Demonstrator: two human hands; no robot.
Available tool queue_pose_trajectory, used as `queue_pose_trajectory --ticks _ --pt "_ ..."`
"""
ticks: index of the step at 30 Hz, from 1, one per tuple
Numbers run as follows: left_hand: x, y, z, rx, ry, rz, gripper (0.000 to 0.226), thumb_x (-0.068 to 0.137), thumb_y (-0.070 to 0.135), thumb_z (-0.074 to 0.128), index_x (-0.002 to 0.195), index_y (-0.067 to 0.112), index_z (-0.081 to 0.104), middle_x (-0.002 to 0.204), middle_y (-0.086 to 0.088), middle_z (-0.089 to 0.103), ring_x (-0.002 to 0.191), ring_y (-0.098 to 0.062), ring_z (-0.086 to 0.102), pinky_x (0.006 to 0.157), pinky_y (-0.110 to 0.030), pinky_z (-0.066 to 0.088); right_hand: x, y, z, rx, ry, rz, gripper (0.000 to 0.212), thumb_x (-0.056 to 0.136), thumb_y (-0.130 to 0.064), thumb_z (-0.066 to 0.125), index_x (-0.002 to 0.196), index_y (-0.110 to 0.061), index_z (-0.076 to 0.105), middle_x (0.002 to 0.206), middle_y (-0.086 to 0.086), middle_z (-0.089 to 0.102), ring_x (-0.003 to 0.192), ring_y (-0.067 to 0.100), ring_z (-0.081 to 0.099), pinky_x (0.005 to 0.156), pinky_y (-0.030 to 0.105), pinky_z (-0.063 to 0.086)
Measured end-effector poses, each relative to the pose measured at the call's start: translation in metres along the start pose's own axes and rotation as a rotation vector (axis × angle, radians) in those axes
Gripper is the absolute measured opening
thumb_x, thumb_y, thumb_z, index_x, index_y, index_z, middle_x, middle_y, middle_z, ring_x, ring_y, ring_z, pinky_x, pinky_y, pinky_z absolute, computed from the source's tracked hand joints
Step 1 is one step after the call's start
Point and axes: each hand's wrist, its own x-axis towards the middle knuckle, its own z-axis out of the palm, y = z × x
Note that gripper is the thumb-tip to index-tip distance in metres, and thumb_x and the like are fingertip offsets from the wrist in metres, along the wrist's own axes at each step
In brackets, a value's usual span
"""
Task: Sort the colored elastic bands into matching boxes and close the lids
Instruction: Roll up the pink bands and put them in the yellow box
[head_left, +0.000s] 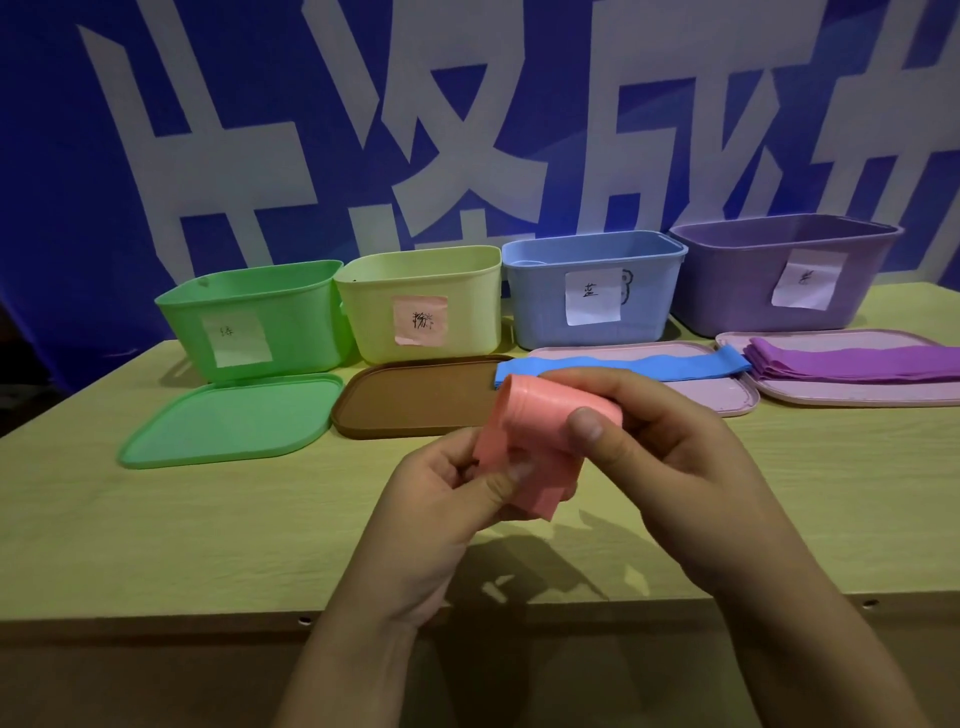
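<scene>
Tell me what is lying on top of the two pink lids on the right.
A blue band lies across the nearer pink lid; folded purple bands lie on the far-right lid. The right hand covers the blue band's near edge.

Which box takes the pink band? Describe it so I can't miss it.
Four open plastic boxes stand in a row along the back of the wooden table. The pale yellow plastic box is second from the left, between the green plastic box and the blue plastic box. It alone carries a pink paper label.

Smooth plastic green box (249, 317); matt pale wood table (208, 519).
</scene>
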Motion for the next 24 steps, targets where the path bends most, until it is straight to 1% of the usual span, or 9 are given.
queue_pose_trajectory --ticks 3,6,9,12,14,17,20,22,24 --pt "0.001 -0.003 0.003 0.003 0.049 0.015 0.023 0.064 0.02 0.076 0.086 0.017 0.075 0.086 -0.015 0.073 0.082 -0.031 0.069 0.064 -0.029 0.054 0.001 0.002 0.001 0.028 0.04 -0.007 0.021 0.08 -0.031 0.06 0.098 -0.034 0.07 0.098 -0.009 0.07 0.089 0.005 0.064 0.072 0.016 0.052" --pt "0.003 -0.004 0.009 0.04 0.084 0.039 0.016 0.066 0.026 0.08 0.081 0.021 0.076 0.08 -0.01 0.073 0.077 -0.025 0.069 0.062 -0.027 0.054 0.0 0.002 0.005 0.01 0.112 -0.061 0.02 0.081 -0.027 0.058 0.098 -0.034 0.067 0.098 -0.013 0.07 0.089 0.0 0.064 0.069 0.01 0.049" --pt "0.003 -0.004 0.014 0.067 0.08 0.06 0.019 0.065 0.026 0.069 0.08 0.015 0.075 0.077 -0.008 0.073 0.072 -0.021 0.069 0.06 -0.026 0.054 -0.002 0.003 0.008 -0.051 0.165 -0.113 0.019 0.083 -0.026 0.061 0.099 -0.035 0.063 0.099 -0.02 0.067 0.086 -0.006 0.063 0.066 0.005 0.046" --pt "0.001 -0.002 0.013 0.141 0.076 0.094 0.022 0.07 0.029 0.065 0.083 0.012 0.07 0.072 -0.005 0.071 0.065 -0.015 0.067 0.057 -0.026 0.053 -0.002 0.01 0.012 -0.198 0.217 -0.147 0.022 0.082 -0.035 0.064 0.102 -0.043 0.059 0.103 -0.026 0.063 0.093 -0.005 0.061 0.069 0.006 0.046" --pt "0.001 -0.003 0.011 0.186 0.072 0.111 0.02 0.079 0.032 0.068 0.083 0.012 0.07 0.071 -0.004 0.07 0.065 -0.014 0.065 0.058 -0.025 0.052 -0.003 0.015 0.015 -0.291 0.249 -0.162 0.024 0.081 -0.044 0.058 0.105 -0.046 0.059 0.105 -0.027 0.063 0.098 -0.004 0.059 0.072 0.004 0.045" --pt "0.0 -0.007 0.008 0.152 0.06 0.116 0.018 0.08 0.026 0.058 0.083 0.013 0.07 0.071 -0.004 0.069 0.065 -0.012 0.065 0.058 -0.023 0.051 -0.002 0.02 0.019 -0.373 0.269 -0.205 0.03 0.083 -0.042 0.054 0.112 -0.038 0.059 0.105 -0.026 0.062 0.101 -0.004 0.058 0.078 0.004 0.043" --pt "-0.002 -0.008 0.004 0.02 0.027 0.094 0.026 0.082 0.024 0.051 0.084 0.011 0.073 0.075 -0.006 0.069 0.068 -0.015 0.065 0.059 -0.025 0.051 -0.001 0.02 0.021 -0.439 0.254 -0.291 0.031 0.085 -0.031 0.056 0.115 -0.026 0.061 0.107 -0.016 0.063 0.102 -0.006 0.056 0.084 0.006 0.041" --pt "-0.003 -0.006 0.001 -0.063 0.021 0.069 0.031 0.082 0.032 0.05 0.084 0.014 0.075 0.077 -0.009 0.07 0.069 -0.018 0.065 0.059 -0.027 0.052 0.0 0.02 0.023 -0.463 0.222 -0.327 0.03 0.086 -0.025 0.059 0.115 -0.02 0.062 0.109 -0.012 0.062 0.104 -0.005 0.055 0.087 0.007 0.04" --pt "-0.004 -0.004 -0.001 -0.081 0.041 0.076 0.041 0.076 0.053 0.06 0.085 0.016 0.076 0.079 -0.01 0.071 0.071 -0.018 0.066 0.06 -0.027 0.053 -0.001 0.021 0.029 -0.491 0.192 -0.358 0.03 0.085 -0.017 0.064 0.115 -0.016 0.062 0.112 -0.007 0.063 0.107 0.0 0.055 0.091 0.01 0.041"
